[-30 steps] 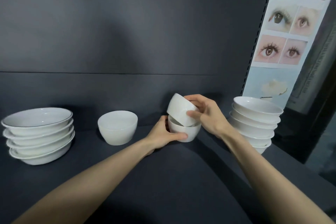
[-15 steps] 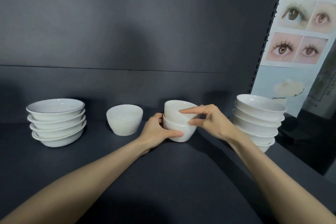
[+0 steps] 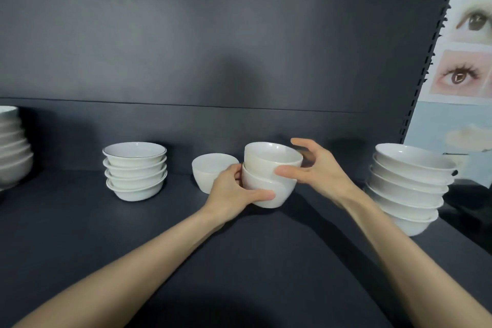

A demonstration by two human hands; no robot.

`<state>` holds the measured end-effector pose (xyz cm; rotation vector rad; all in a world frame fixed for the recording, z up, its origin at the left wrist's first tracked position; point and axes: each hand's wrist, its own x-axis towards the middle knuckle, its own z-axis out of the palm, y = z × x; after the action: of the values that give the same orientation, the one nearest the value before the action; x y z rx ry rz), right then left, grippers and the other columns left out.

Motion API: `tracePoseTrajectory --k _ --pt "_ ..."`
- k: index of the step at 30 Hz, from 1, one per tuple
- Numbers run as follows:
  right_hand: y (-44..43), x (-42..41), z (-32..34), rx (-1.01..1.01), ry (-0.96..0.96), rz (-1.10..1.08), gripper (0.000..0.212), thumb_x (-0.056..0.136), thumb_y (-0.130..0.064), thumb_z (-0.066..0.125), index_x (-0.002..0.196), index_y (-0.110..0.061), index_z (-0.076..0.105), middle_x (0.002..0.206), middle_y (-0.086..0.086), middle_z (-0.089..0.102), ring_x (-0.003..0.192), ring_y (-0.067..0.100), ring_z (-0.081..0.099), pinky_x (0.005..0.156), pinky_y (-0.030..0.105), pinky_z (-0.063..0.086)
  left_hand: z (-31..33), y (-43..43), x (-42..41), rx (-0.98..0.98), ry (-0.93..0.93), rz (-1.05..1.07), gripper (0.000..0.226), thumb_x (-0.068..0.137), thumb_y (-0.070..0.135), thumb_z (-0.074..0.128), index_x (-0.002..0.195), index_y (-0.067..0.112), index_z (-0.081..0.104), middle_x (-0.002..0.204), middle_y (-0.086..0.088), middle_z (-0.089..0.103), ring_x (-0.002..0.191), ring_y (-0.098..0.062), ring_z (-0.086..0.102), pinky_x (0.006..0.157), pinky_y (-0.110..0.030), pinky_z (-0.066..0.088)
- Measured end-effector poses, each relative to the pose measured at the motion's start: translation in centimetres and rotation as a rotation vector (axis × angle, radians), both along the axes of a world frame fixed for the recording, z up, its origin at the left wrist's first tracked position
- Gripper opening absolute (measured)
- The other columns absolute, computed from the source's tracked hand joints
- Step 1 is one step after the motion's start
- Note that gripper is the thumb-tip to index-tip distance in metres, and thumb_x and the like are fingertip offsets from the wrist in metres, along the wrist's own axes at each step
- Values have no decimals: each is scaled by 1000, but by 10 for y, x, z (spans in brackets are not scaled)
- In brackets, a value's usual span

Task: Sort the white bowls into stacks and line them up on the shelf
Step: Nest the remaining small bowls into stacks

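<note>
Two small deep white bowls sit nested in the middle of the dark shelf [image 3: 239, 261]: an upper bowl [image 3: 271, 158] inside a lower bowl [image 3: 277, 190]. My left hand [image 3: 234, 193] grips the lower bowl from the left, thumb across its front. My right hand [image 3: 316, 168] touches the upper bowl's right side with its thumb, the fingers spread loosely behind the rim. A single small bowl [image 3: 210, 170] stands just left of the pair, partly hidden by my left hand.
A stack of several shallow bowls [image 3: 134, 170] stands further left, another stack [image 3: 12, 146] at the far left edge. A taller, leaning stack [image 3: 407, 189] stands at the right by the shelf's end. A poster of eyes [image 3: 463, 66] hangs beyond the right upright.
The upper bowl, tilted a second ago, has settled level into the lower one. My right hand's fingers have loosened off it. The view has shifted left, revealing the far-left stack.
</note>
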<state>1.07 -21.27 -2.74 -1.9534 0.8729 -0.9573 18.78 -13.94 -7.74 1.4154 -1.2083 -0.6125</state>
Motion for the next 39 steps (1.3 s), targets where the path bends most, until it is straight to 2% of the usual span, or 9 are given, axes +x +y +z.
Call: tracePoseTrajectory --k 3,6,13,16,22,30,33,36,39 --pt "7 15 25 -48 -73 21 88 67 -23 85 141 -21 38 118 -10 59 102 0 59 77 12 50 23 9 14 -78 15 43 70 57 16 91 117 14 56 108 3 68 99 -11 66 85 -28 55" --pt "7 39 40 -50 -150 58 93 69 -18 84 146 -17 33 124 -8 58 94 -7 57 73 4 48 42 11 36 -146 -4 118 88 52 18 94 129 12 49 117 3 63 105 -10 63 92 -28 53" --pt "-2 97 37 38 -173 131 101 67 -12 86 149 -13 28 149 2 42 124 15 52 79 10 50 36 3 81 -130 9 143 88 48 23 94 121 19 45 119 8 60 113 -11 58 96 -30 49" --pt "-9 109 27 84 -173 138 101 66 -10 86 149 -12 28 150 3 41 126 17 52 88 20 45 28 0 89 -94 -18 155 102 38 46 86 128 23 43 122 10 59 114 -9 56 96 -31 48" --pt "-17 116 16 115 -142 115 101 67 -10 85 149 -12 27 150 3 40 125 16 52 85 17 43 17 -7 95 -19 -57 107 110 37 56 79 135 23 38 127 10 55 117 -9 53 93 -25 45" --pt "-16 99 12 64 -110 12 102 65 -17 87 149 -13 29 147 1 43 114 6 49 67 4 46 1 -16 88 -92 0 22 82 45 48 85 119 35 51 120 14 63 110 -1 60 92 -26 50" --pt "-13 88 7 58 -82 -26 105 62 -20 88 148 -13 29 145 0 46 114 5 48 80 11 45 -7 -18 81 -76 35 -25 84 45 46 86 121 31 51 117 13 66 108 -3 62 93 -29 51" --pt "-8 77 1 66 -62 -66 105 62 -24 89 148 -13 30 145 1 46 117 7 47 93 20 42 -12 -16 72 -57 38 -58 84 44 45 85 120 29 53 112 14 67 103 1 63 85 -19 51" --pt "-5 71 -3 72 -66 -87 102 64 -24 87 148 -12 30 146 0 45 113 3 44 80 11 41 -14 -17 66 -65 43 -75 78 54 30 90 122 26 52 112 15 66 96 10 62 74 -6 47"
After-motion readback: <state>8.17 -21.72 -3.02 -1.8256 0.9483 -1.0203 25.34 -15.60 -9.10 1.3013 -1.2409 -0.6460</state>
